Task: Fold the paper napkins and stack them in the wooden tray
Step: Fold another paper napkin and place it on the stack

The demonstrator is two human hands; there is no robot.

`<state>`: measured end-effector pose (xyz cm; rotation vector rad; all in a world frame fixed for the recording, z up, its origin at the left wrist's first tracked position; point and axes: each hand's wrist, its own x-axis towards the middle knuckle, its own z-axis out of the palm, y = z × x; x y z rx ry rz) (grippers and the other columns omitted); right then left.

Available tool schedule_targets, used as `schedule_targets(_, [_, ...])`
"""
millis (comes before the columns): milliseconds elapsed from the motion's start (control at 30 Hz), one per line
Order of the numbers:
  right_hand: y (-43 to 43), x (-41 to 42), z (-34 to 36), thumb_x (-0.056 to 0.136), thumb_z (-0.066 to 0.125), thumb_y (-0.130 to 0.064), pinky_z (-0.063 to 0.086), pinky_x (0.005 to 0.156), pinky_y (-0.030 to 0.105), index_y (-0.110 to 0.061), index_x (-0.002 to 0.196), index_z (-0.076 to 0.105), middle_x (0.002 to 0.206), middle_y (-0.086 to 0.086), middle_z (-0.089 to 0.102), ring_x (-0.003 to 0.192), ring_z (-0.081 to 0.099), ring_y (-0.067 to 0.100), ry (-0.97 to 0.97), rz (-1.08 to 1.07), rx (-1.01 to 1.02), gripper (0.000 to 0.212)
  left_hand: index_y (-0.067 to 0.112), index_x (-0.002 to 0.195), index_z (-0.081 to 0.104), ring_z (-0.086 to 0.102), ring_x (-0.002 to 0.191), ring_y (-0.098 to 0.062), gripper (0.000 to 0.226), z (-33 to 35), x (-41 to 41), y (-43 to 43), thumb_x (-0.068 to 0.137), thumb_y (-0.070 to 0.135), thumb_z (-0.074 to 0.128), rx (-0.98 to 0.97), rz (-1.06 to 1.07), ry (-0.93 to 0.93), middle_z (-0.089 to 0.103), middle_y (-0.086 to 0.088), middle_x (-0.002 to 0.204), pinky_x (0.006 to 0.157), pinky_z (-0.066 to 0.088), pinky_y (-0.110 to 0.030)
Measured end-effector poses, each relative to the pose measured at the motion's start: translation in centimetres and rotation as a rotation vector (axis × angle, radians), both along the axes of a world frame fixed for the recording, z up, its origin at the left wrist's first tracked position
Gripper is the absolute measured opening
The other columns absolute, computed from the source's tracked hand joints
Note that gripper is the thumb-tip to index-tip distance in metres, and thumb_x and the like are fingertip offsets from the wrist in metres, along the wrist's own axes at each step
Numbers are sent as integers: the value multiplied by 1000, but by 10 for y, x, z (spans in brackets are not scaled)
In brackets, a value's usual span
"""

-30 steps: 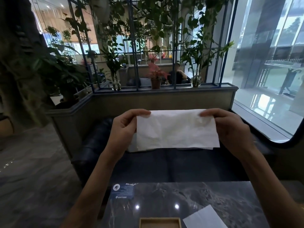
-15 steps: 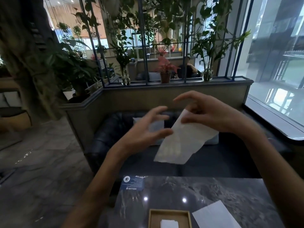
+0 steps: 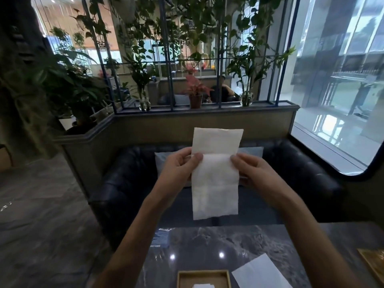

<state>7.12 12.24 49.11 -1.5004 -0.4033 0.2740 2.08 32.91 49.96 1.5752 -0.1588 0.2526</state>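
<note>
A white paper napkin (image 3: pixel 215 183), folded into a long strip, stands upright in the air above the table. My left hand (image 3: pixel 178 171) pinches its left edge near the middle, thumb on the front. My right hand (image 3: pixel 252 173) pinches its right edge at the same height. Below, at the bottom edge of the view, sits the wooden tray (image 3: pixel 203 274) with a small folded white napkin (image 3: pixel 203 285) inside. Another flat napkin (image 3: pixel 259 273) lies on the table just right of the tray.
The dark marble table (image 3: pixel 218 246) carries a blue card (image 3: pixel 161 239) at its far left corner and a gold-edged object (image 3: pixel 374 262) at the right. A black sofa (image 3: pixel 311 179) faces me beyond the table, with a planter ledge (image 3: pixel 207 110) behind it.
The napkin went from a wide strip held by both top corners to an upright strip. My left hand let go briefly, then took the left edge again. The camera tilted down.
</note>
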Motion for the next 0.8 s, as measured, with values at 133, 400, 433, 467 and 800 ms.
schedule_targets(133, [7, -4, 5, 92, 65, -19, 59, 65, 28, -14, 114, 72, 99, 3, 78, 85, 73, 18, -2, -27, 167, 24, 14, 119, 67, 74, 92, -20, 23, 3, 0, 0, 101, 12, 54, 2, -38, -12, 77, -7, 104, 79, 62, -36])
schedule_targets(400, [8, -7, 29, 96, 53, 0, 47, 48, 18, -17, 97, 73, 78, -5, 73, 60, 61, 5, -130, -57, 219, 27, 19, 129, 58, 71, 93, -20, 29, 11, -4, 7, 102, 21, 46, -278, -147, -18, 74, -6, 109, 79, 60, -34])
schedule_targets(433, [8, -6, 32, 97, 53, 0, 46, 48, 18, -17, 95, 72, 77, -6, 72, 59, 60, 5, -146, -65, 213, 25, 18, 133, 55, 71, 95, -24, 36, 12, -5, 7, 101, 32, 45, -307, -182, 34, 73, -9, 114, 81, 59, -38])
schedule_targets(467, [8, -5, 33, 97, 53, -2, 45, 47, 18, -17, 93, 71, 76, -6, 71, 58, 59, 5, -164, -66, 200, 24, 17, 134, 54, 72, 97, -26, 45, 11, -5, 7, 98, 42, 44, -314, -203, 88, 73, -12, 116, 82, 60, -39])
schedule_targets(800, [2, 6, 35, 105, 41, -23, 51, 59, 18, -26, 117, 69, 83, -8, 74, 71, 66, 7, -96, 34, 155, 30, 3, 117, 60, 74, 89, -21, 23, 4, -10, -1, 95, 8, 62, -110, -87, 30, 77, -7, 100, 80, 60, -41])
